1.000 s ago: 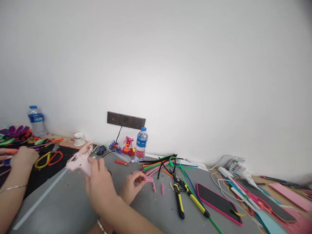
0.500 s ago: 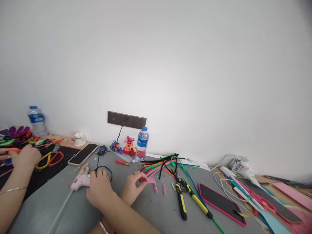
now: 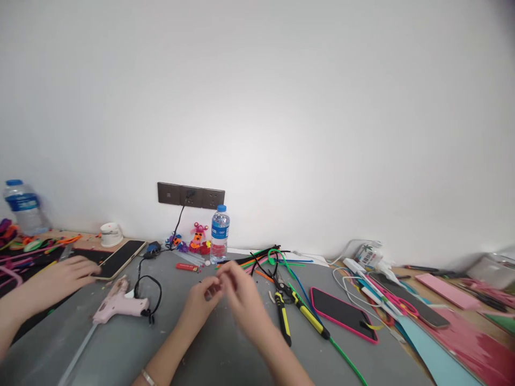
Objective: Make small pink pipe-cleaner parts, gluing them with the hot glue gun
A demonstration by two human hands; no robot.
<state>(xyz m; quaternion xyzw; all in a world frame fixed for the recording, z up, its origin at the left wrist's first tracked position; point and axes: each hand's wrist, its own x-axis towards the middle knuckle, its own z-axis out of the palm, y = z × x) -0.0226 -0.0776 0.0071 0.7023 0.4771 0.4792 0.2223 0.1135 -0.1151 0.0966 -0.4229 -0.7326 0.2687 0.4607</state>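
Note:
My left hand (image 3: 201, 301) and my right hand (image 3: 244, 303) meet above the grey mat (image 3: 217, 356), their fingertips pinched close together. Whatever lies between the fingers is hidden. To the left, a pale pink hot glue gun (image 3: 123, 306) rests on its side, a long glue stick (image 3: 78, 354) coming out of its back; neither hand touches it. Yellow-and-black pliers (image 3: 284, 319) lie with handles spread, right of my right hand. Behind my hands is a bundle of colourful pipe cleaners (image 3: 261, 262).
Another person's hand (image 3: 70, 276) reaches beside a phone (image 3: 120, 260) at left. A water bottle (image 3: 220, 236) and small fuzzy figures (image 3: 198, 238) stand by the wall. A pink-cased phone (image 3: 344, 315), cables and pink scissors (image 3: 402, 304) lie at right.
My right hand has let go of the glue gun and moved right to meet my left hand. The small pink piece in my left fingers is now hidden. The other person's hand moved toward the phone.

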